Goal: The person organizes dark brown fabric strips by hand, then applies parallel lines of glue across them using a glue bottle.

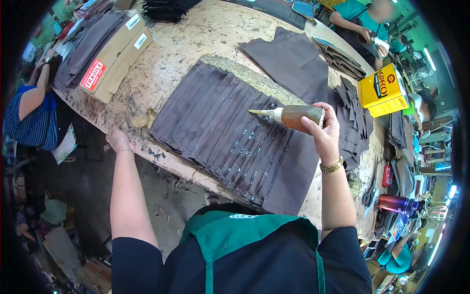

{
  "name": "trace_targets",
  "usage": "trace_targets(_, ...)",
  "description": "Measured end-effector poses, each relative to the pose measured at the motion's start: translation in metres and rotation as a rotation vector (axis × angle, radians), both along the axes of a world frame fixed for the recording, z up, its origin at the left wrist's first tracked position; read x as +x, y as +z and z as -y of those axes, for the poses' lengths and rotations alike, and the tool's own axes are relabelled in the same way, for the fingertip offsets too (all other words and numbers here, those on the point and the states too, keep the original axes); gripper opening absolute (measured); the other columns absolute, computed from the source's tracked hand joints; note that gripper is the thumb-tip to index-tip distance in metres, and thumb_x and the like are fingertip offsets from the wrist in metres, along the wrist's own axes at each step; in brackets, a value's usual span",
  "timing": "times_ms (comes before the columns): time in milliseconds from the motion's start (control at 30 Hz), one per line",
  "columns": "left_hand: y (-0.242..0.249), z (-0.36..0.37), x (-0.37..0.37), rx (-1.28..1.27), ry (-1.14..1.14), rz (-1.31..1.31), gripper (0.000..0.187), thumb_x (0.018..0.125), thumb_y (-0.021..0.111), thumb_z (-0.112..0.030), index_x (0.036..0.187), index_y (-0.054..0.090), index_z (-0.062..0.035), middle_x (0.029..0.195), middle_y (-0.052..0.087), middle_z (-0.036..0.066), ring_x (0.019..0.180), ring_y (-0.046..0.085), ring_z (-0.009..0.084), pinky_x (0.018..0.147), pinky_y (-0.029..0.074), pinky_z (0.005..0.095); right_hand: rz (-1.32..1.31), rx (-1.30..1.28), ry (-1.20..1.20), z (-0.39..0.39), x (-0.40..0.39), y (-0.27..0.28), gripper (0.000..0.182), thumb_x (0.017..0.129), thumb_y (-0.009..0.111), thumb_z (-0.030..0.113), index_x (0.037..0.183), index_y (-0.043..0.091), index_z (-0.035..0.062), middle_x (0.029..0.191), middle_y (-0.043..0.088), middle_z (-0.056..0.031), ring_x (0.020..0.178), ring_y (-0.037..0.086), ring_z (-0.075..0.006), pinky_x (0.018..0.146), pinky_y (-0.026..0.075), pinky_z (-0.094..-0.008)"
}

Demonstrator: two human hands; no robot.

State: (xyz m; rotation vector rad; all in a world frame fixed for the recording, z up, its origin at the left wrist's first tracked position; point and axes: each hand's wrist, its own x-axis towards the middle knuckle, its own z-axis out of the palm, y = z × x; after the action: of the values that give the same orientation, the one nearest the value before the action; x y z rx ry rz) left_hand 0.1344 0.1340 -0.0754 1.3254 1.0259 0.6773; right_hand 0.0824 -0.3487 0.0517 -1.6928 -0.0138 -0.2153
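Observation:
My right hand [325,128] is wrapped round a bottle of amber liquid [296,117], tipped on its side with its pale nozzle pointing left. The nozzle tip is over a row of overlapping dark brown pieces [210,115]. Shiny wet lines run along the edges of the pieces on the right part of the row. Under their far edge lies a worn board [254,78]. My left hand [119,140] rests at the table's near edge, left of the pieces, holding nothing that shows; its fingers are partly hard to make out.
Beyond the pieces lie more dark sheets [293,61]. A yellow can [383,90] stands at the right, a purple bottle [397,204] nearer. A cardboard box [117,56] is at the left back. Other people are at the left, far right and lower right.

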Motion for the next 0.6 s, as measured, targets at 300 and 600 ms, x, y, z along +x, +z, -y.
trace_targets(300, 0.019, 0.016, -0.003, -0.022, 0.049, -0.083, 0.046, 0.080, 0.045, -0.020, 0.119, 0.038, 0.0024, 0.115, 0.050, 0.015, 0.097, 0.053, 0.0282, 0.076, 0.045, 0.0378, -0.137, 0.140, 0.022, -0.010, -0.014, 0.000, 0.036, 0.073, 0.065, 0.001, 0.102, 0.045, 0.0032, 0.088, 0.053, -0.0039, 0.076, 0.056, -0.0102, 0.062, 0.054, -0.0257)
trace_targets(600, 0.021, 0.015, -0.005, -0.031, 0.004, -0.088, 0.050, 0.081, 0.046, -0.021, 0.123, 0.031, 0.0022, 0.121, 0.046, 0.016, 0.100, 0.051, 0.0283, 0.076, 0.045, 0.0385, -0.158, 0.153, 0.065, -0.019, -0.026, -0.001, 0.038, 0.071, 0.067, 0.001, 0.103, 0.046, 0.0040, 0.089, 0.052, -0.0029, 0.079, 0.054, -0.0092, 0.065, 0.052, -0.0231)
